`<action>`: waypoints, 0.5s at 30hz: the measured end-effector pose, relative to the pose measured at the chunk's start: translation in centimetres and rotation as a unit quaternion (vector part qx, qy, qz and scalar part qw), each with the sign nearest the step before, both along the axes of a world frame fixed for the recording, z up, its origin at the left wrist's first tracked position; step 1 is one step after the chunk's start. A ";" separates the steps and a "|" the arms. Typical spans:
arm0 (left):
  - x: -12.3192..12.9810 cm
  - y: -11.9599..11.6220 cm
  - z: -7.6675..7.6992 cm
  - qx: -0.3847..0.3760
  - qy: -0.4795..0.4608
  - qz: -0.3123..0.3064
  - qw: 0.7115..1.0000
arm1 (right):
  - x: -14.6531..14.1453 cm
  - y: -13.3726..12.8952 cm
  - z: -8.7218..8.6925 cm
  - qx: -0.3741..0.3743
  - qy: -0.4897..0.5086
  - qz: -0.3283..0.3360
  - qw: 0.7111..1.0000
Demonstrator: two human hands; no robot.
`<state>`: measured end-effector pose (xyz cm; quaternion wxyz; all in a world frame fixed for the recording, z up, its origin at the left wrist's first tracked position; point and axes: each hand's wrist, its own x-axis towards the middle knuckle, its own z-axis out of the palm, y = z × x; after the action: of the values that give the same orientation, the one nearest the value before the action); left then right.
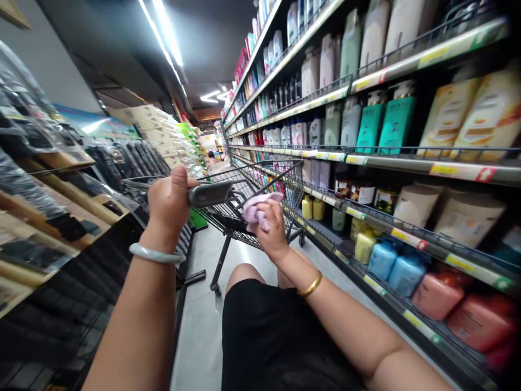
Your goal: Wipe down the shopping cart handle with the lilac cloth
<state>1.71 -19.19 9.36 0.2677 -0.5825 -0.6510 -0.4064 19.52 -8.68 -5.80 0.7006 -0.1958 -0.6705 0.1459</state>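
Observation:
Ahead of me stands a wire shopping cart (pixel 220 214) with a thick grey handle (pixel 211 194), set at a slant across the aisle. My left hand (pixel 167 195) is wrapped round the left end of that handle, thumb on top; a pale bangle circles the wrist. In my right hand (pixel 272 231) a crumpled light-purple cloth (pixel 255 210) is gripped, close to the handle's right end. Whether the cloth touches the handle I cannot tell. A gold bracelet is on the right wrist.
Shelves of pump bottles (pixel 396 122) and price tags rise along the right side. Blue bottles (pixel 394 266) and red bottles (pixel 437 296) fill the lowest shelf there. Packaged goods hang in a rack (pixel 122 157) on the left. Pale tiled floor (pixel 197 336) runs between.

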 end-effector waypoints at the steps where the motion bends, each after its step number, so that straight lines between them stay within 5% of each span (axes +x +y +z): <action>1: 0.3 0.1 -0.1 0.014 -0.023 -0.022 0.999 | -0.2 0.4 -0.5 -0.049 0.025 -0.001 0.998; 4: 1.4 0.1 -0.3 0.034 -0.066 -0.057 0.996 | -0.7 0.3 0.9 -0.090 0.053 0.020 0.994; 9: 3.1 -0.6 -0.3 0.062 -0.074 -0.073 0.993 | -1.3 -1.6 4.9 0.037 0.062 -0.009 0.997; 15: 4.6 -0.8 -0.6 0.064 -0.023 -0.041 0.997 | -1.3 -0.1 3.6 0.097 0.086 -0.039 0.991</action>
<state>6.32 -19.97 8.76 0.2726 -0.5806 -0.6052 -0.4715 18.24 -8.75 -2.25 0.7767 -0.1396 -0.6104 0.0688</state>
